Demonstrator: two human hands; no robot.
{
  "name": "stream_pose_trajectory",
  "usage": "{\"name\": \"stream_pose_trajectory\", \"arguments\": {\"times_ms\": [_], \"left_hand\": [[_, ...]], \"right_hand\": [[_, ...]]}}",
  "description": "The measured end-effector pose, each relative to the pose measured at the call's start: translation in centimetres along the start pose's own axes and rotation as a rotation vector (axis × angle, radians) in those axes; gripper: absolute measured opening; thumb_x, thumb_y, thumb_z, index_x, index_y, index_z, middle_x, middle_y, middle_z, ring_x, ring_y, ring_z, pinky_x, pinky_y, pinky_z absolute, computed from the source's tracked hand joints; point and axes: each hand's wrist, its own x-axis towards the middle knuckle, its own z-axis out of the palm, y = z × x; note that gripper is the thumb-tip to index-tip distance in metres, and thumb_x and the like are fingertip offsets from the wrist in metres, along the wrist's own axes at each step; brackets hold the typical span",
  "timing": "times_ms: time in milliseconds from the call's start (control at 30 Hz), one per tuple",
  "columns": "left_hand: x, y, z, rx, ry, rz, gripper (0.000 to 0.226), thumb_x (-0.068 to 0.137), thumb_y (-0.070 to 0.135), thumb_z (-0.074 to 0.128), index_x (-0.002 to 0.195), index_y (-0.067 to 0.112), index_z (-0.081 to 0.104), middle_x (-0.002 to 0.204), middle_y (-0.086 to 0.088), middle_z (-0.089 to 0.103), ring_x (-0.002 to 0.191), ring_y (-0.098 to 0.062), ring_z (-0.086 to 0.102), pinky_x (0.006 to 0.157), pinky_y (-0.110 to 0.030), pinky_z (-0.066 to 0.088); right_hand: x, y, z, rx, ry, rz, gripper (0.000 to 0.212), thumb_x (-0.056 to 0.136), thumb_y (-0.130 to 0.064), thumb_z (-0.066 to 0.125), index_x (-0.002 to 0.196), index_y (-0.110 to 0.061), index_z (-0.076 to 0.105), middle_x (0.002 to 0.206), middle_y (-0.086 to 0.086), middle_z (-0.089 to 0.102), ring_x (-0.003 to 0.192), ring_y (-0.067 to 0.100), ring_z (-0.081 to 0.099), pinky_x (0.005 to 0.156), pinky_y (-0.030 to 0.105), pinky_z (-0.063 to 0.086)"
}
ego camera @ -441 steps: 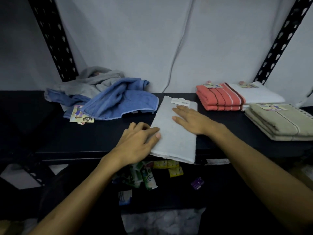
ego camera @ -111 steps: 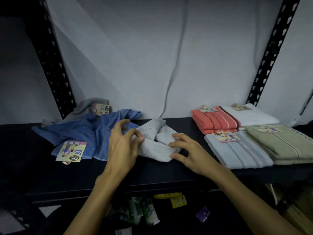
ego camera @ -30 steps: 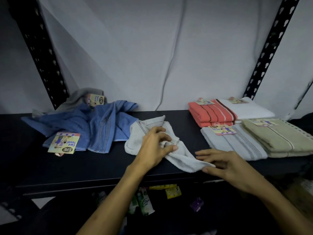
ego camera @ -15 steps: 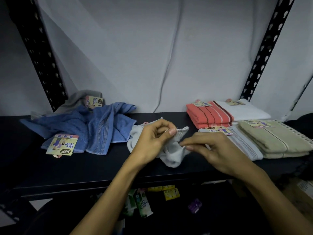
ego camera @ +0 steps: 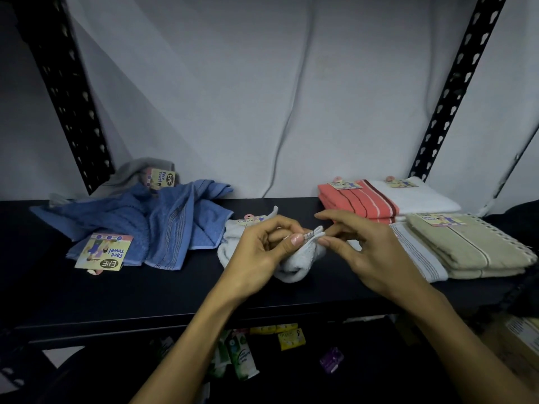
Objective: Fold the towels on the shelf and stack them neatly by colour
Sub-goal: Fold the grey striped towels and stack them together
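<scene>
Head view: mid-shelf, near the front edge, both hands work the white towel. Left hand pinches its striped corner between thumb and forefinger, the bunched cloth drooping beneath it onto the shelf. Right hand nips the same corner from the other side. Crumpled blue towels lie toward the left end; folded coral towel, white, pale blue-grey and beige ones sit at the right end
</scene>
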Motion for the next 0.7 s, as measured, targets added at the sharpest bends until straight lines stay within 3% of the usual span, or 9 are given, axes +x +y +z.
{"name": "stream_pose_trajectory", "arguments": {"times_ms": [133, 267, 333, 433, 500, 567, 700], "left_hand": [[-0.1, 0.2, -0.2, 0.012, -0.014, 0.008, 0.017, 0.093, 0.012, 0.065, 0.104, -0.001, 0.064, 0.104, -0.023, 0.074, 0.102, -0.032, 0.070, 0.094, -0.038, 0.053], [-0.4, 0.7, -0.2, 0.058, -0.004, 0.017, 0.012, 0.092, 0.008, 0.067, 0.102, 0.003, 0.067, 0.103, -0.014, 0.077, 0.104, -0.026, 0.072, 0.094, -0.030, 0.054], [-0.3, 1.3, -0.4, 0.230, 0.009, 0.055, 0.017, 0.091, -0.001, 0.069, 0.105, 0.007, 0.069, 0.103, -0.005, 0.077, 0.102, -0.015, 0.072, 0.092, -0.023, 0.054], [0.1, 2.5, -1.8, 0.682, 0.113, 0.128, 0.049, 0.080, -0.014, 0.058, 0.111, 0.022, 0.069, 0.105, 0.013, 0.073, 0.103, -0.001, 0.067, 0.087, -0.018, 0.052], [0.5, 3.4, -3.6, 0.821, 0.311, 0.098, 0.059, 0.071, -0.014, 0.051, 0.110, 0.028, 0.067, 0.105, 0.015, 0.072, 0.098, -0.006, 0.068, 0.086, -0.026, 0.055], [0.8, 4.7, -5.9, 0.842, 0.500, 0.026, 0.052, 0.073, -0.008, 0.053, 0.106, 0.030, 0.065, 0.104, 0.014, 0.070, 0.092, -0.017, 0.069, 0.082, -0.032, 0.056], [1.2, 8.6, -10.6, 1.015, 0.491, -0.170, 0.037, 0.076, 0.005, 0.073, 0.106, 0.025, 0.063, 0.106, 0.005, 0.069, 0.090, -0.025, 0.064, 0.080, -0.031, 0.046]], "right_hand": [[0.1, 0.1, 0.2, 0.012, 0.013, 0.016, 0.027, 0.087, -0.009, 0.074, 0.112, -0.017, 0.074, 0.091, -0.011, 0.074, 0.089, 0.008, 0.070, 0.083, 0.028, 0.056], [0.5, 0.2, 0.4, -0.012, -0.003, -0.015, 0.017, 0.090, -0.008, 0.071, 0.104, -0.016, 0.075, 0.094, -0.001, 0.070, 0.089, 0.016, 0.067, 0.077, 0.032, 0.054], [0.9, 0.0, 0.3, -0.014, -0.015, -0.025, 0.011, 0.092, -0.006, 0.069, 0.101, -0.012, 0.072, 0.098, 0.001, 0.066, 0.091, 0.018, 0.064, 0.076, 0.034, 0.052], [2.1, -0.2, -0.2, 0.022, 0.029, -0.012, 0.007, 0.095, -0.007, 0.064, 0.101, -0.011, 0.065, 0.098, 0.000, 0.066, 0.089, 0.021, 0.063, 0.078, 0.045, 0.052], [3.3, -0.1, -1.1, 0.078, 0.117, 0.031, 0.004, 0.097, -0.008, 0.063, 0.100, -0.010, 0.064, 0.093, 0.004, 0.067, 0.085, 0.024, 0.064, 0.078, 0.049, 0.054], [4.5, 0.1, -2.0, 0.095, 0.194, 0.047, 0.004, 0.097, -0.008, 0.064, 0.100, -0.008, 0.064, 0.092, 0.010, 0.068, 0.086, 0.025, 0.064, 0.079, 0.043, 0.055], [6.0, 1.2, -3.2, 0.037, 0.293, 0.050, 0.004, 0.096, -0.007, 0.064, 0.099, -0.007, 0.063, 0.088, 0.010, 0.066, 0.080, 0.020, 0.061, 0.076, 0.029, 0.051]]}}
